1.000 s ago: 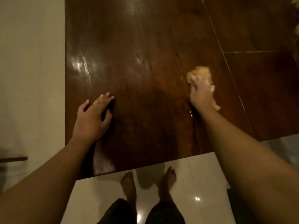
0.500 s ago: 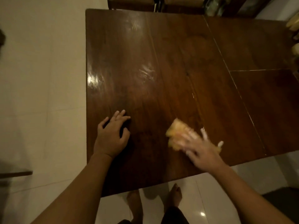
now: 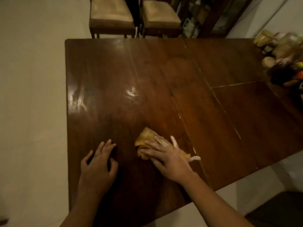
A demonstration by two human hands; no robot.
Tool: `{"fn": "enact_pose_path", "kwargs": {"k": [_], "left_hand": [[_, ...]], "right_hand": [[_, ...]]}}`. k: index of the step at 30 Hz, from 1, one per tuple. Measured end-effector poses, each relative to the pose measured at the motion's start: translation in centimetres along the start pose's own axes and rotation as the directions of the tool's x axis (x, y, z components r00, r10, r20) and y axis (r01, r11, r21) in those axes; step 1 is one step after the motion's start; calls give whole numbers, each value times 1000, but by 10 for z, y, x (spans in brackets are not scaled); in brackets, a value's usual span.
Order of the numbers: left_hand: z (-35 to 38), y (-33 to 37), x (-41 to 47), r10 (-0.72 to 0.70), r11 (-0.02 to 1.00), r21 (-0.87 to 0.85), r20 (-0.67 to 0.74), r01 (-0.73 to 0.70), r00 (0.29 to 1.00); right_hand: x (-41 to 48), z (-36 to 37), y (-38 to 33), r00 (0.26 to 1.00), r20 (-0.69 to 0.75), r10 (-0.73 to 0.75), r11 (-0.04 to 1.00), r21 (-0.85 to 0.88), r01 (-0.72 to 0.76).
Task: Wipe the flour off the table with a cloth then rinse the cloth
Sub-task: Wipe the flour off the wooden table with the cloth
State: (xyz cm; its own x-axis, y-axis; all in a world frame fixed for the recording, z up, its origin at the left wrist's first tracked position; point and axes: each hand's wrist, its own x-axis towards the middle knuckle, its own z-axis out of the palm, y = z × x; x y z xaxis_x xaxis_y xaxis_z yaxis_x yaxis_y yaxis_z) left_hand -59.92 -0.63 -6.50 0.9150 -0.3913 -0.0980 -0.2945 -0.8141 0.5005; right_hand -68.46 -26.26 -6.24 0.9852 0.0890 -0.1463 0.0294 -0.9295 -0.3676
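Note:
A crumpled yellow cloth (image 3: 146, 138) lies on the dark wooden table (image 3: 164, 79), near its front edge. My right hand (image 3: 167, 154) presses flat on the cloth with fingers spread; white flour dusts its fingertips. My left hand (image 3: 98, 167) rests palm down on the table, just left of the cloth, holding nothing. A small white flour streak (image 3: 194, 150) marks a seam in the tabletop right of my right hand, and another speck (image 3: 179, 116) lies farther back.
Two cushioned chairs (image 3: 111, 17) (image 3: 159, 17) stand behind the table's far edge. Jars and food packets (image 3: 285, 59) crowd the table's right end. A dark cabinet (image 3: 218, 15) stands at the back right. Pale floor tiles (image 3: 32, 95) lie to the left.
My right hand has dragged the cloth from the table's middle toward the front and left, closer to my left hand. The view has tilted up, showing chairs and jars.

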Motion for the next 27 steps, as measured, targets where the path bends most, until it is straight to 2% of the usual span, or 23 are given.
{"fn": "enact_pose_path", "kwargs": {"k": [1, 2, 4, 5, 6, 7, 8, 10, 12, 13, 14, 15, 16, 17, 18, 19, 20, 22, 23, 25, 27], "left_hand": [[0, 1, 0, 0, 1000, 25, 12, 0, 1000], [0, 2, 0, 14, 997, 76, 29, -17, 999], [2, 1, -1, 87, 970, 218, 98, -107, 991], [4, 0, -1, 131, 946, 278, 143, -167, 981], [6, -2, 0, 170, 922, 319, 182, -222, 969], [8, -4, 1, 210, 899, 342, 210, -273, 955], [10, -5, 2, 253, 877, 356, 230, -323, 940], [12, -4, 5, 330, 834, 374, 250, -405, 910], [13, -3, 7, 367, 816, 368, 267, -446, 891], [12, -3, 8, 372, 821, 351, 269, -450, 888], [11, -4, 9, 374, 829, 333, 266, -449, 888], [10, -4, 9, 377, 837, 312, 264, -448, 888], [9, -3, 9, 379, 846, 290, 261, -447, 888], [8, -1, 8, 377, 858, 267, 255, -440, 890], [7, 1, 7, 369, 871, 247, 245, -425, 897], [5, 1, 8, 357, 884, 228, 238, -409, 903], [3, 1, 8, 351, 897, 194, 236, -398, 906], [0, -4, 11, 373, 922, 27, 214, -387, 903], [-3, -7, 12, 380, 925, -101, 190, -367, 905], [-9, -15, 14, 372, 891, -328, 128, -315, 919], [-11, -17, 13, 379, 865, -402, 131, -300, 916]], "right_hand": [[-13, 0, 13, 984, -78, 157, 988, 18, -156], [-26, -3, 24, 926, -153, 345, 939, 37, -343], [-47, -5, 38, 725, -222, 652, 756, 115, -644], [-55, -5, 39, 654, -227, 721, 690, 156, -707], [-61, -3, 37, 643, -229, 731, 681, 169, -713], [-67, -1, 33, 688, -227, 689, 723, 157, -672], [-76, 3, 32, 769, -203, 606, 795, 138, -590], [-97, 5, 38, 921, -109, 375, 925, 116, -363], [-114, -1, 55, 963, -53, 263, 960, 114, -256], [-115, -3, 62, 951, -65, 301, 949, 120, -293], [-111, -3, 65, 909, -105, 404, 911, 141, -388], [-101, -1, 61, 825, -164, 541, 839, 179, -514], [-88, 2, 50, 709, -218, 671, 741, 218, -635], [-70, 5, 33, 596, -263, 759, 650, 257, -715], [-52, 8, 13, 540, -288, 791, 609, 289, -738], [-35, 11, -11, 567, -292, 770, 637, 297, -712], [-22, 16, -35, 661, -275, 698, 716, 279, -639], [-9, 30, -78, 861, -219, 459, 881, 240, -408], [-9, 37, -94, 915, -191, 357, 921, 235, -310], [-26, 56, -121, 962, -171, 213, 959, 225, -172], [-56, 74, -143, 984, -156, 91, 963, 265, -48]]}}
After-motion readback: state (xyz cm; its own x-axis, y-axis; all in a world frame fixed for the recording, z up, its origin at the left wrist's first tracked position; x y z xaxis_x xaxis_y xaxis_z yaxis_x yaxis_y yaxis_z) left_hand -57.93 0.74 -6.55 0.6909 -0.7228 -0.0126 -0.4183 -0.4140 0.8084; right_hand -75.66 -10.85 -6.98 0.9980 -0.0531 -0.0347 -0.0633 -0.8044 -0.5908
